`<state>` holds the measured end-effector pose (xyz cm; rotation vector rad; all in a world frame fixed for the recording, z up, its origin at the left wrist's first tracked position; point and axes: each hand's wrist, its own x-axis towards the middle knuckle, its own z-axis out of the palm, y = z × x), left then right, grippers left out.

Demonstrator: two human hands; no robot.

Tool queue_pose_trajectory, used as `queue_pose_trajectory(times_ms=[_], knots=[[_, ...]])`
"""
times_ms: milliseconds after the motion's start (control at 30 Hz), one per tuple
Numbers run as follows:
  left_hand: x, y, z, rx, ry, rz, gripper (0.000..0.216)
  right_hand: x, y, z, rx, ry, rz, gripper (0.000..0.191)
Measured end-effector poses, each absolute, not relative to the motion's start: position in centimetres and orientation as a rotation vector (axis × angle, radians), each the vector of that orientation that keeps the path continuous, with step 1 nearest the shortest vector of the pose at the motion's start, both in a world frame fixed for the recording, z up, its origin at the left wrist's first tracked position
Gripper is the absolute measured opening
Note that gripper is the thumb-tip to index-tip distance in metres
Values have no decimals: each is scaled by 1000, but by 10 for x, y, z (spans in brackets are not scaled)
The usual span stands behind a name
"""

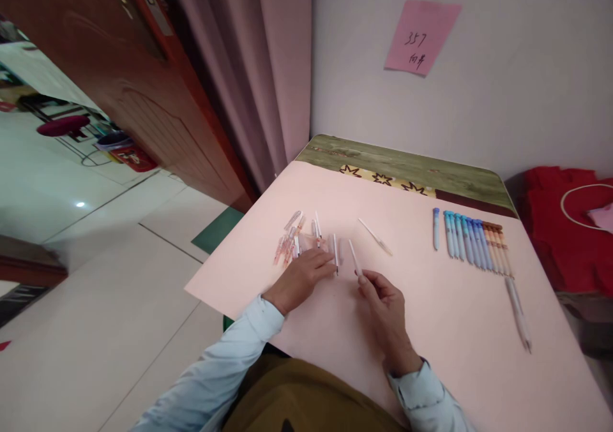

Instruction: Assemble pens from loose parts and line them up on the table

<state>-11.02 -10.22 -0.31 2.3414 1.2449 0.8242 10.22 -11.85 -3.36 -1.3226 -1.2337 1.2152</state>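
Observation:
My right hand [385,307] pinches a slim white pen refill [353,256] between thumb and fingertips, its far end tilted up and left. My left hand [302,279] lies low over the table with fingers stretched out, tips beside another white refill with a dark tip [336,253]. Just past those fingers are clear pen barrels [288,239] with orange-pink prints, in a loose pile, and further refills [318,228]. A translucent pen tube [341,251] rests between the hands. Beyond my right hand, one more refill [376,236] lies alone.
At the right stands a neat row of blue, lilac and brown-topped pens [474,244], with a large white pen [518,314] nearer me. Pink paper [431,330] covers the table. A brown door [191,100] and curtain [282,68] border the left; red cloth [565,228] is at right.

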Motion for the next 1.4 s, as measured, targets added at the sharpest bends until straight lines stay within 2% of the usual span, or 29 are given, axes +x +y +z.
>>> queue_pose_trajectory(times_ms=[100,200,333,433,633,900,1033,1233,1400], knots=[[-123,-106,-1,2198,1368,980,32,102,-119,-33,-1334,-1224,1217,33],[-156,-109,4,2005,1705,1125,22,103,-120,-34,-1340,-1224,1213,34],[-204,-114,4,1472,2102,1148,16,103,-121,-36,-1322,-1223,1226,33],[-218,-121,-1,1290,2085,1168,20,103,-121,-37,-1319,-1211,1227,33],[-184,-131,4,1401,1945,1028,24,102,-121,-39,-1328,-1238,1195,32],[-141,-121,18,1632,2239,428,37,102,-122,-40,-1280,-1263,1197,30],[-142,-111,13,1551,2253,309,39,102,-121,-33,-1274,-1216,1240,32],[-149,-106,11,1360,2109,421,37,103,-118,-17,-1232,-1106,1323,34],[-147,-116,26,1184,1951,789,31,105,-115,-12,-1156,-1047,1379,39]])
